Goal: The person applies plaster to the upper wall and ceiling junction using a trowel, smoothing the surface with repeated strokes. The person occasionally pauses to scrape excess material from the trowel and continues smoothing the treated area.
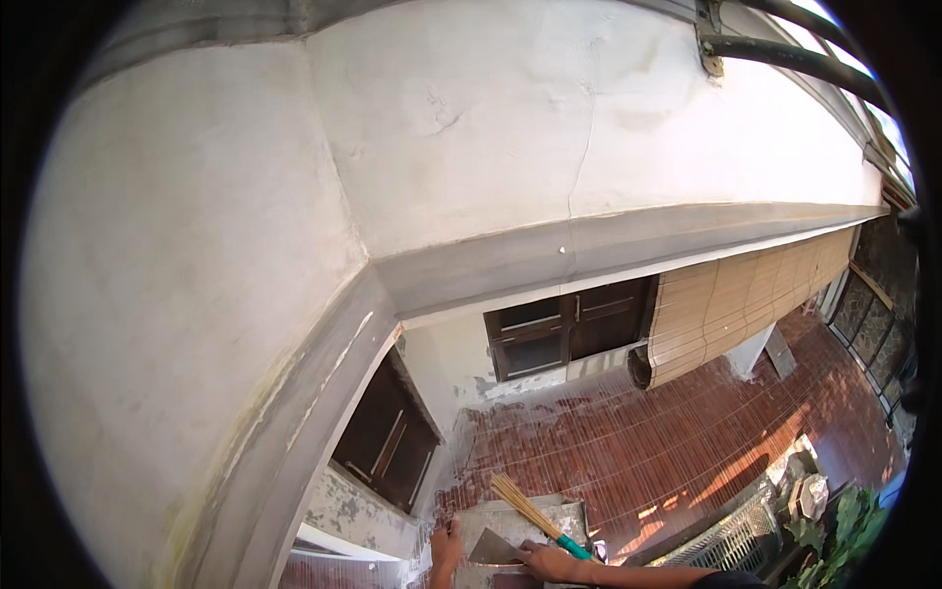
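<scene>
My right hand (547,562) hides the right end of the flat blade (494,548). Whether my left hand (445,543) holds anything is too small to tell. The near edge cuts off the plant (852,535) on the right.

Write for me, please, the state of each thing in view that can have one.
Left hand: fingers curled; cannot tell if it holds anything.
Right hand: closed on the scraper.
Scraper: held, blade pointing toward the left hand.
Broom: lying, bristles away from the person.
Blind: let down.
Back window: appears shut.
Upper wall: cracked.
Floor: partly sunlit.
</scene>
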Demonstrator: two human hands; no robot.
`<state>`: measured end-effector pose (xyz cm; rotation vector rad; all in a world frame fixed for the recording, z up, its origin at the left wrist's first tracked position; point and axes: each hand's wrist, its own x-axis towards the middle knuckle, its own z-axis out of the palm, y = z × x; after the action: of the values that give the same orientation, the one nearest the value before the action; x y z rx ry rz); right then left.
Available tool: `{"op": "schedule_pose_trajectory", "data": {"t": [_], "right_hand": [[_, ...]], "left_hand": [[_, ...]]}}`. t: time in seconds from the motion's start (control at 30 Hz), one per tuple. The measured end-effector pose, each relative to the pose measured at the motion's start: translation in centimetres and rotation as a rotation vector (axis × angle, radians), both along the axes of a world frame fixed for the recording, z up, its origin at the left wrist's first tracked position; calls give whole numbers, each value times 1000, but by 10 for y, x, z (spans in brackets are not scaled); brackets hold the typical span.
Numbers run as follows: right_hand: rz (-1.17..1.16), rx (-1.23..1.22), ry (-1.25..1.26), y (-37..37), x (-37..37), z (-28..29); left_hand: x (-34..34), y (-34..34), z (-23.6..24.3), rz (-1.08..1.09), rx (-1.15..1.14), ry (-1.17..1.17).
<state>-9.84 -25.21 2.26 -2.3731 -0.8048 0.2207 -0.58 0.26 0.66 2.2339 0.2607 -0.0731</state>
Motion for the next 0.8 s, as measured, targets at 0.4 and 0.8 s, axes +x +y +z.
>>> {"op": "schedule_pose_trajectory", "data": {"t": [0.4,0.8], "right_hand": [[-177,160,88,-15,20,88],[-726,569,-747,-102,76,342]], "left_hand": [[-5,-2,1,20,-64,-47],[-6,4,-37,-17,-123,7]]}}
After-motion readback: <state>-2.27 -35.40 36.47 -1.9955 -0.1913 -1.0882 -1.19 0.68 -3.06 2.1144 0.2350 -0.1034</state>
